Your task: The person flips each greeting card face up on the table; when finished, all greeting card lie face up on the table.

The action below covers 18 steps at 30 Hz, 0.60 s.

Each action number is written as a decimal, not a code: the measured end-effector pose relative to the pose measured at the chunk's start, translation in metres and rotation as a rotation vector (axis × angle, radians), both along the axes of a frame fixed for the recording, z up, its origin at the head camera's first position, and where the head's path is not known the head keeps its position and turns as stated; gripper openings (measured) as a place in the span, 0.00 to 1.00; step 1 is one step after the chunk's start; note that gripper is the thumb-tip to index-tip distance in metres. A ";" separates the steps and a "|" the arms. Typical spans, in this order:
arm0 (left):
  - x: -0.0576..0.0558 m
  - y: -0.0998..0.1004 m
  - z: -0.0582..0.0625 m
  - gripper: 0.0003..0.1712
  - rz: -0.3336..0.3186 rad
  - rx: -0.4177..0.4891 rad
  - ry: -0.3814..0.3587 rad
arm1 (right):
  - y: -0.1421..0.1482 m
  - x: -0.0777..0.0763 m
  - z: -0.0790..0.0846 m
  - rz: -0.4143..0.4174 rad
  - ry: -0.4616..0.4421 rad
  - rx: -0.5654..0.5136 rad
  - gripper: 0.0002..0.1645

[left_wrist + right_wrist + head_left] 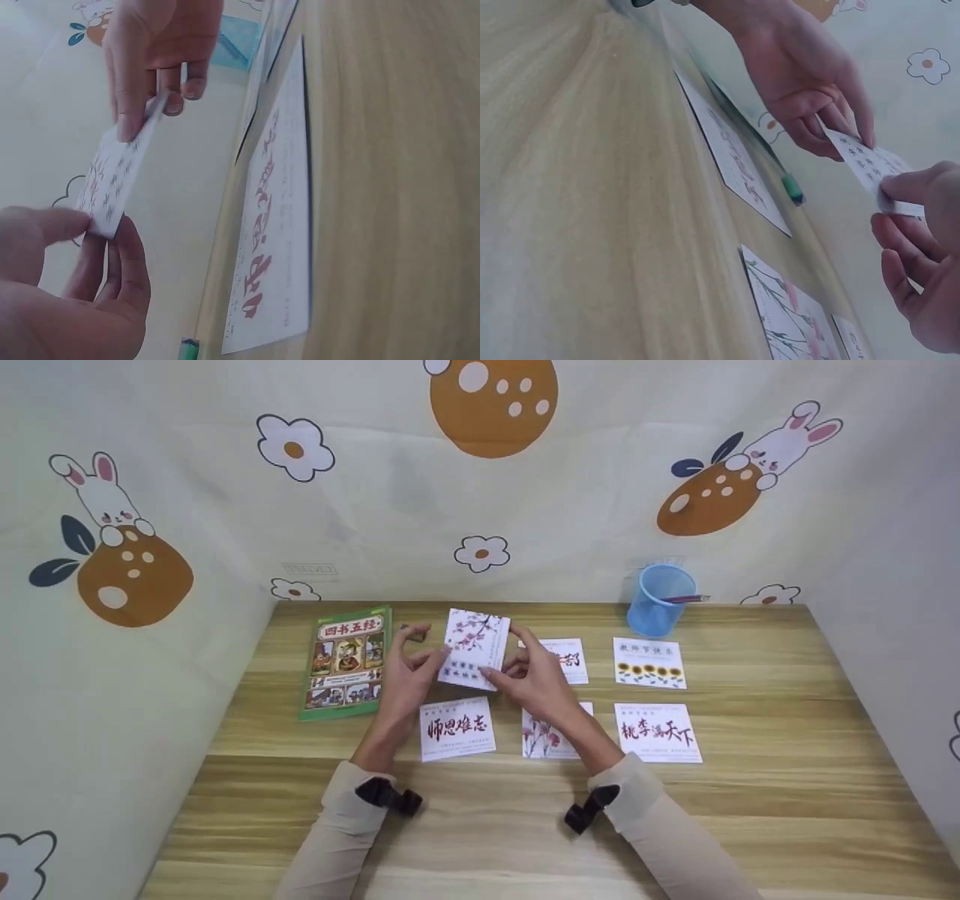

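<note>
Over the back middle of the table, both hands hold a white card (474, 639) printed with pink blossoms and small dark characters. My left hand (405, 679) pinches its left lower edge between thumb and fingers. On the opposite side, the right hand (541, 679) grips the card with the thumb on its front and fingers behind. In the left wrist view the card (112, 176) is raised above the table and tilted. Below the hands lie a card with red characters (457, 729) and a pink flower card (536, 737), partly hidden by the right forearm.
A green-bordered book (346, 664) lies at left. At right are a sunflower card (649, 663), another red-character card (658, 733), a partly covered card (571, 660), and a blue mesh cup (651, 611) with a pen. A small green-and-dark object (793, 189) sits near the back.
</note>
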<state>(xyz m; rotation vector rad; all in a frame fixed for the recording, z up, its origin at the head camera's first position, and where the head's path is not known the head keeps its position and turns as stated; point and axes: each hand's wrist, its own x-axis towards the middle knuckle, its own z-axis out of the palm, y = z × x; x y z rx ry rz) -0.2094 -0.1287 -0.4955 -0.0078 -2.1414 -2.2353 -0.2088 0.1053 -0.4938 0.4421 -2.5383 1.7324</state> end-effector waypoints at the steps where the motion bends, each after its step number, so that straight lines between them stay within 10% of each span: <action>1: 0.000 -0.001 0.001 0.29 0.015 0.008 0.013 | -0.001 0.000 0.000 0.007 -0.006 -0.010 0.51; 9: -0.001 0.001 0.000 0.14 -0.029 -0.089 0.071 | -0.001 0.000 -0.001 0.001 0.033 -0.139 0.37; 18: -0.002 -0.007 0.004 0.38 -0.081 -0.053 -0.041 | -0.003 0.001 -0.005 -0.119 0.075 -0.106 0.12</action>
